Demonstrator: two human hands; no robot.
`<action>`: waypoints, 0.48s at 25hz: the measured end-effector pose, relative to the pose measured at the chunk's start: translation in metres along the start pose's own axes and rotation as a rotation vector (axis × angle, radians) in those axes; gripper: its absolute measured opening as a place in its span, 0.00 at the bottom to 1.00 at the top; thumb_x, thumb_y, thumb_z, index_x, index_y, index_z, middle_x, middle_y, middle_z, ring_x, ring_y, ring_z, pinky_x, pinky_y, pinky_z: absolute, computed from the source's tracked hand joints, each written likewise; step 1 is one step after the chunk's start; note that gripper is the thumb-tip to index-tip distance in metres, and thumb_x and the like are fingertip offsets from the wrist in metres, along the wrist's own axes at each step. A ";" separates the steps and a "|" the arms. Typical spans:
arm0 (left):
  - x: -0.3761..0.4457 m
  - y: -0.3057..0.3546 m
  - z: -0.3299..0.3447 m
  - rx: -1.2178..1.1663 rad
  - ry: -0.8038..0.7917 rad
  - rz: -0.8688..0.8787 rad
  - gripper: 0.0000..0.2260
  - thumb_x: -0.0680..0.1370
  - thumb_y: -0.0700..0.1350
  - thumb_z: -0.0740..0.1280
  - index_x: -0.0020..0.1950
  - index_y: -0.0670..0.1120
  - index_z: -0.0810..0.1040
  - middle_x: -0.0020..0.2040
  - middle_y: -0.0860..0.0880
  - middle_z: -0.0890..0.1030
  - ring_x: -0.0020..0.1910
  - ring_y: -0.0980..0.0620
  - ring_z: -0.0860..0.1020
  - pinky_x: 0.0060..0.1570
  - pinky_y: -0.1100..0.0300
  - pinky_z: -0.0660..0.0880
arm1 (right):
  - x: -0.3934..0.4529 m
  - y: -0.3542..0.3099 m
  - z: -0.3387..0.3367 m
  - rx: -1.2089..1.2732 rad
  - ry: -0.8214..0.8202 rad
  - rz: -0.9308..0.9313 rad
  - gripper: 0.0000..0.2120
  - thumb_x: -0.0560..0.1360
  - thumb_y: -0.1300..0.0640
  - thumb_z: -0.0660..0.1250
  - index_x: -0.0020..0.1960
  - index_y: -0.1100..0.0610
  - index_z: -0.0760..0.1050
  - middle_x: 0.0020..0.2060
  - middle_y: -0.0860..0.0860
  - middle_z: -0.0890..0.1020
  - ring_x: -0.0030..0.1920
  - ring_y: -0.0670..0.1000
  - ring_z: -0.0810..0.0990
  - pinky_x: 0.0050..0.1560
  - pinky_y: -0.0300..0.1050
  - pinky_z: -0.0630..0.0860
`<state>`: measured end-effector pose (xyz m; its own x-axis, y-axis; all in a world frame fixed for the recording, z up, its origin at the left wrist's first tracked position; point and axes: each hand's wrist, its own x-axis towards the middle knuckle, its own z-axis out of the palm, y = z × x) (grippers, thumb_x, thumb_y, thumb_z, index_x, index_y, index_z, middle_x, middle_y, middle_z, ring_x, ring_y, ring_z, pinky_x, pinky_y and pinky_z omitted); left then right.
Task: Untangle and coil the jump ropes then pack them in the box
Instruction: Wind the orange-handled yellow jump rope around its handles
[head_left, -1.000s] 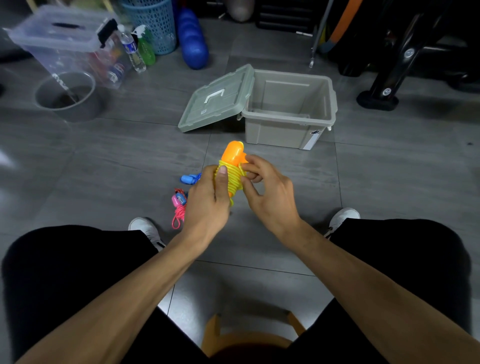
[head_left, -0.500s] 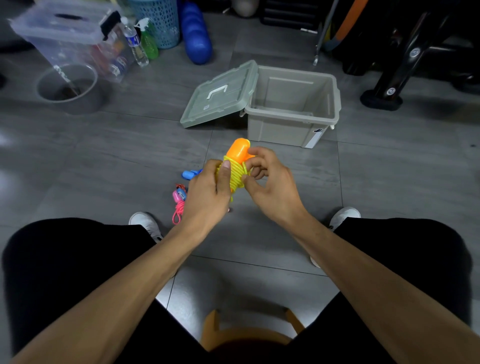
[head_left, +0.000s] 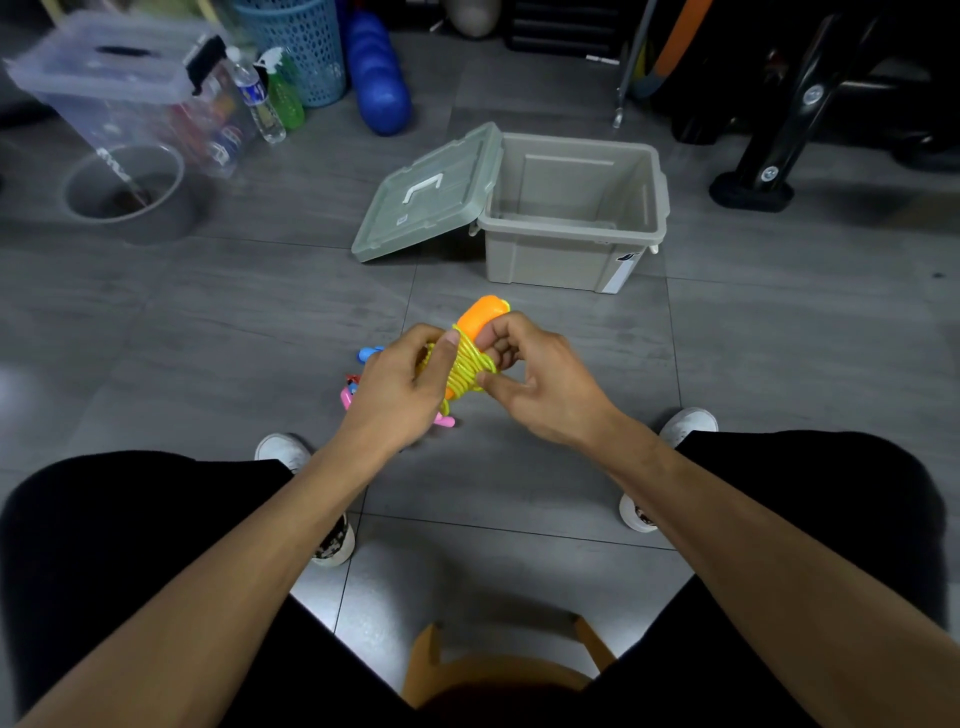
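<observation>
A yellow jump rope (head_left: 464, 367) is wound in tight coils round its orange handles, whose tip (head_left: 481, 315) sticks up. My left hand (head_left: 400, 387) grips the bundle from the left, thumb lying across the coils. My right hand (head_left: 537, 382) pinches the rope on the right side. Behind my left hand on the floor lie a pink jump rope (head_left: 347, 396) and a blue handle (head_left: 370, 354), mostly hidden. The grey box (head_left: 571, 260) stands open and empty beyond my hands, its lid (head_left: 426, 195) leaning off its left edge.
A clear plastic bin (head_left: 130, 93), a grey bowl (head_left: 124, 182), bottles (head_left: 260, 98), a blue basket (head_left: 304, 41) and a blue roller (head_left: 376, 78) crowd the far left. Black equipment legs (head_left: 753, 182) stand at the far right. My knees and shoes frame a wooden stool (head_left: 493, 670).
The view has shifted slightly and both hands with the bundle sit a little lower. My right fingers have moved down the coils, working the rope.
</observation>
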<state>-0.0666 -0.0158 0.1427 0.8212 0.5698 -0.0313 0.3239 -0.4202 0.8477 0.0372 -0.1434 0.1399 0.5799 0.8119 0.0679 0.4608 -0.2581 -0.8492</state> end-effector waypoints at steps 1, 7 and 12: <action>-0.001 0.000 0.000 0.007 0.000 0.017 0.12 0.82 0.50 0.58 0.55 0.45 0.76 0.36 0.44 0.79 0.30 0.61 0.77 0.25 0.73 0.68 | 0.000 0.000 0.000 -0.011 0.017 -0.014 0.13 0.71 0.64 0.70 0.51 0.54 0.71 0.43 0.49 0.77 0.44 0.48 0.76 0.47 0.44 0.76; -0.003 -0.009 -0.001 0.121 0.042 0.212 0.15 0.82 0.53 0.57 0.66 0.50 0.67 0.48 0.48 0.79 0.39 0.61 0.79 0.36 0.72 0.69 | 0.002 -0.007 -0.006 0.182 0.059 0.076 0.12 0.70 0.69 0.70 0.50 0.57 0.76 0.38 0.46 0.77 0.39 0.44 0.76 0.46 0.40 0.77; 0.002 -0.015 -0.002 0.269 0.139 0.512 0.12 0.78 0.49 0.62 0.62 0.52 0.72 0.66 0.47 0.70 0.56 0.53 0.76 0.46 0.52 0.78 | 0.003 -0.012 -0.009 0.273 0.086 0.076 0.12 0.70 0.71 0.70 0.48 0.57 0.76 0.38 0.53 0.78 0.37 0.46 0.75 0.44 0.41 0.77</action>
<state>-0.0707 -0.0067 0.1307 0.8410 0.3273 0.4309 0.0257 -0.8196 0.5723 0.0393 -0.1422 0.1553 0.6658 0.7455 0.0326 0.2227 -0.1568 -0.9622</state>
